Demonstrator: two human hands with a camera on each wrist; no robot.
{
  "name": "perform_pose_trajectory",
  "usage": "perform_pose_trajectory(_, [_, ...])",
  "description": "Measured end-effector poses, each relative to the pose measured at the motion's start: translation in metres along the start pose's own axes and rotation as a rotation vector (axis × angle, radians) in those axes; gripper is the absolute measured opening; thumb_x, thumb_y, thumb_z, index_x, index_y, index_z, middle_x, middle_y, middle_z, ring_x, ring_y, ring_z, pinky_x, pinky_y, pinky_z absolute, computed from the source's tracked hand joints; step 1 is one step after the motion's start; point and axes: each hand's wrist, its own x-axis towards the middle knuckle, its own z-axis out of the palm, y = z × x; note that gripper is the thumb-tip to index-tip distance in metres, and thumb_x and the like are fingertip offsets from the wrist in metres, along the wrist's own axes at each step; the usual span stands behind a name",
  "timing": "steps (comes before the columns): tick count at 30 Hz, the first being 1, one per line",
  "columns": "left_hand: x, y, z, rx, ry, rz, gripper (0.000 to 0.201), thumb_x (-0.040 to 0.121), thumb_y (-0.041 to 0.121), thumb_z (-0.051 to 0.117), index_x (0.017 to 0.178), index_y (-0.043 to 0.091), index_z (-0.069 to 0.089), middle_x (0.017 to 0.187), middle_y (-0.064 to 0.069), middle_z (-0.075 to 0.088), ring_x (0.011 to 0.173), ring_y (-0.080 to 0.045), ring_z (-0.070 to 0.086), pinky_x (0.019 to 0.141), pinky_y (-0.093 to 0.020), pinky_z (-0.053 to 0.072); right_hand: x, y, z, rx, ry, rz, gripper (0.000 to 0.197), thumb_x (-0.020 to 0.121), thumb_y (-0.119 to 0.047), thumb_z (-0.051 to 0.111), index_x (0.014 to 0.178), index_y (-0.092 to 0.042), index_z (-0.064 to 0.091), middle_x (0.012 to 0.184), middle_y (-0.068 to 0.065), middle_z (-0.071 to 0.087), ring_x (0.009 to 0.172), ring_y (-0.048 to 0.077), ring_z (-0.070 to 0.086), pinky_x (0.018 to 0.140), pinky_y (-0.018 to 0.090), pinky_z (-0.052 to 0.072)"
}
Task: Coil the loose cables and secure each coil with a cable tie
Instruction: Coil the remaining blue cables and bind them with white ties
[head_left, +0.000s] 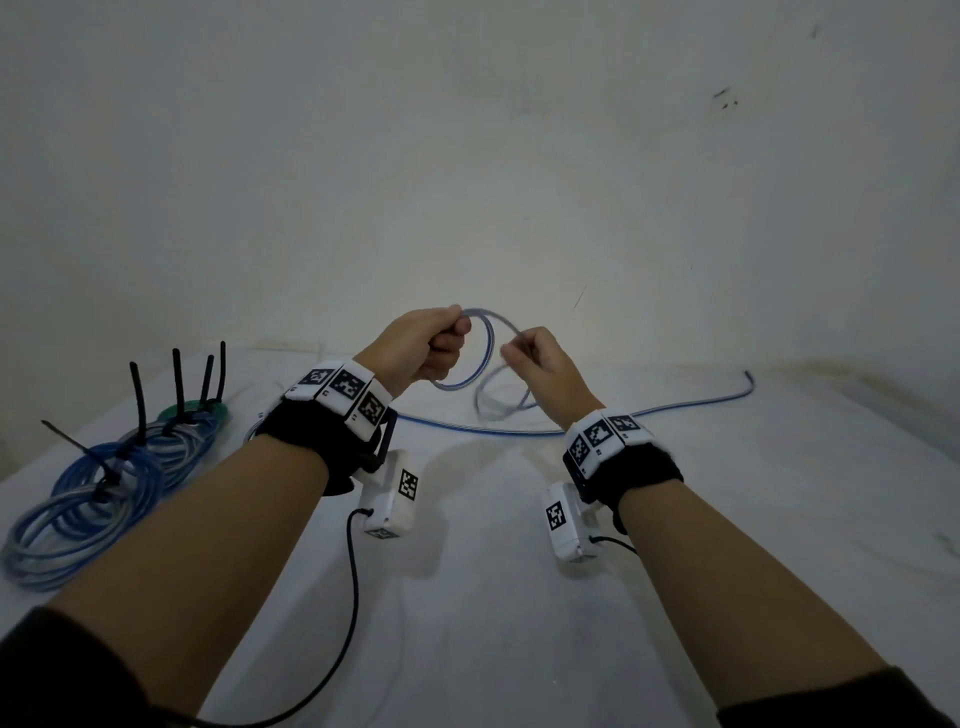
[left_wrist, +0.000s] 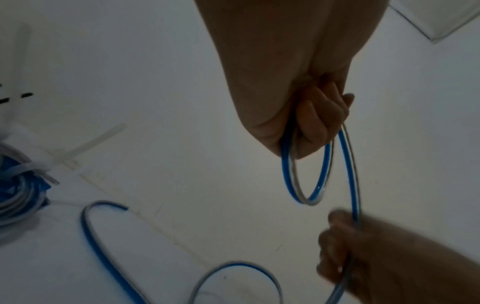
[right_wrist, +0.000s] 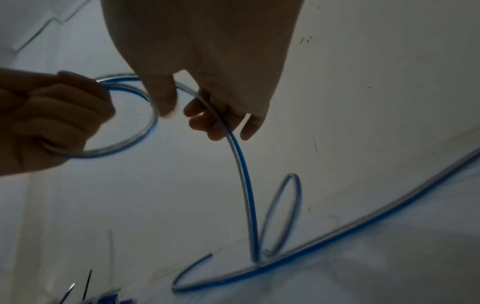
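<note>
A blue-and-clear loose cable (head_left: 480, 364) runs between my two raised hands above the white table (head_left: 519, 597). My left hand (head_left: 431, 343) grips a small loop of it in a fist, seen as the ring (left_wrist: 306, 174) in the left wrist view. My right hand (head_left: 530, 353) pinches the cable (right_wrist: 244, 174) a little further along; from there it drops to the table. The tail (head_left: 701, 402) trails off to the right across the table. At the far left lie several coiled blue cables (head_left: 104, 483) with black cable ties (head_left: 139, 400) sticking up from them.
A white wall (head_left: 467, 156) rises close behind the table. A green coil (head_left: 195, 410) sits behind the blue coils. White wrist camera units (head_left: 392, 493) hang under both wrists, with a black lead (head_left: 353, 597) running down over the table front.
</note>
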Motion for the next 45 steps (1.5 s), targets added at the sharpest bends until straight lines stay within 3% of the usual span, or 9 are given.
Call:
perform_pose_trajectory(5, [0.0, 0.014, -0.013, -0.303, 0.052, 0.054, 0.034, 0.099, 0.025, 0.022, 0.069, 0.02, 0.038, 0.045, 0.011, 0.028, 0.034, -0.002, 0.023, 0.042, -0.018, 0.011, -0.008, 0.021, 0.006, -0.055, 0.083, 0.113, 0.011, 0.094, -0.004, 0.044, 0.1, -0.01, 0.038, 0.088, 0.012, 0.05, 0.063, 0.017, 0.057, 0.07, 0.033, 0.047])
perform_pose_trajectory(9, [-0.002, 0.014, -0.02, -0.384, 0.061, 0.083, 0.031, 0.097, 0.021, 0.023, 0.072, 0.019, 0.042, 0.048, 0.01, 0.032, 0.036, -0.004, 0.027, 0.041, -0.017, 0.02, -0.01, 0.022, 0.005, -0.016, 0.21, 0.134, 0.013, 0.092, -0.002, 0.048, 0.097, -0.011, 0.041, 0.087, 0.003, 0.049, 0.05, 0.011, 0.06, 0.057, 0.022, 0.051])
perform_pose_trajectory(16, [0.001, 0.002, -0.01, -0.356, 0.036, 0.228, 0.029, 0.101, 0.015, 0.026, 0.083, 0.014, 0.049, 0.06, 0.006, 0.054, 0.051, -0.007, 0.046, 0.053, -0.017, 0.041, 0.0, 0.012, 0.015, -0.068, 0.197, 0.179, 0.018, 0.088, 0.006, 0.044, 0.093, -0.007, 0.055, 0.077, 0.007, 0.053, 0.06, 0.019, 0.055, 0.07, 0.039, 0.053])
perform_pose_trajectory(20, [0.007, -0.005, 0.0, -0.135, 0.077, 0.312, 0.028, 0.102, 0.011, 0.026, 0.089, 0.012, 0.051, 0.073, 0.004, 0.064, 0.068, -0.009, 0.059, 0.071, -0.021, 0.052, 0.0, 0.002, 0.025, -0.009, 0.047, 0.276, 0.021, 0.088, 0.006, 0.044, 0.088, -0.011, 0.056, 0.071, 0.005, 0.05, 0.058, 0.018, 0.054, 0.056, 0.031, 0.048])
perform_pose_trajectory(24, [0.009, -0.015, 0.005, 0.207, 0.122, 0.34, 0.025, 0.102, 0.011, 0.027, 0.091, 0.014, 0.05, 0.092, -0.003, 0.063, 0.086, -0.013, 0.062, 0.088, -0.025, 0.048, 0.001, -0.007, 0.028, -0.005, -0.063, 0.264, 0.021, 0.087, 0.007, 0.046, 0.088, -0.009, 0.059, 0.07, 0.005, 0.053, 0.055, 0.014, 0.051, 0.055, 0.025, 0.045])
perform_pose_trajectory(29, [0.008, -0.027, 0.0, 0.659, 0.144, 0.376, 0.02, 0.1, 0.013, 0.033, 0.095, 0.004, 0.05, 0.096, -0.005, 0.065, 0.087, -0.011, 0.063, 0.083, -0.024, 0.048, 0.003, -0.019, 0.017, -0.061, -0.18, 0.154, 0.024, 0.088, 0.008, 0.044, 0.103, 0.007, 0.063, 0.074, -0.007, 0.056, 0.06, 0.009, 0.045, 0.05, 0.005, 0.037])
perform_pose_trajectory(36, [0.01, -0.023, 0.003, 1.056, 0.12, 0.358, 0.022, 0.101, 0.016, 0.029, 0.082, 0.01, 0.039, 0.071, 0.0, 0.053, 0.062, -0.014, 0.049, 0.055, -0.014, 0.035, -0.002, -0.025, 0.018, -0.182, -0.241, 0.034, 0.023, 0.095, -0.001, 0.041, 0.11, 0.005, 0.057, 0.086, 0.0, 0.056, 0.07, 0.01, 0.046, 0.07, 0.022, 0.042])
perform_pose_trajectory(41, [0.015, -0.02, -0.002, 1.183, 0.231, 0.335, 0.02, 0.101, 0.02, 0.028, 0.091, 0.011, 0.044, 0.083, -0.003, 0.059, 0.071, -0.022, 0.056, 0.067, -0.038, 0.046, -0.009, -0.021, 0.016, -0.453, -0.237, -0.142, 0.025, 0.088, -0.009, 0.059, 0.113, -0.01, 0.055, 0.088, -0.001, 0.058, 0.083, 0.015, 0.048, 0.076, 0.023, 0.041])
perform_pose_trajectory(45, [0.013, -0.021, -0.009, 1.232, 0.24, 0.236, 0.02, 0.1, 0.018, 0.028, 0.095, 0.01, 0.044, 0.089, 0.002, 0.055, 0.078, -0.02, 0.055, 0.075, -0.039, 0.048, -0.01, -0.02, 0.008, -0.793, -0.098, -0.239, 0.016, 0.089, -0.026, 0.059, 0.096, -0.012, 0.06, 0.087, 0.002, 0.066, 0.083, 0.022, 0.055, 0.072, 0.035, 0.045])
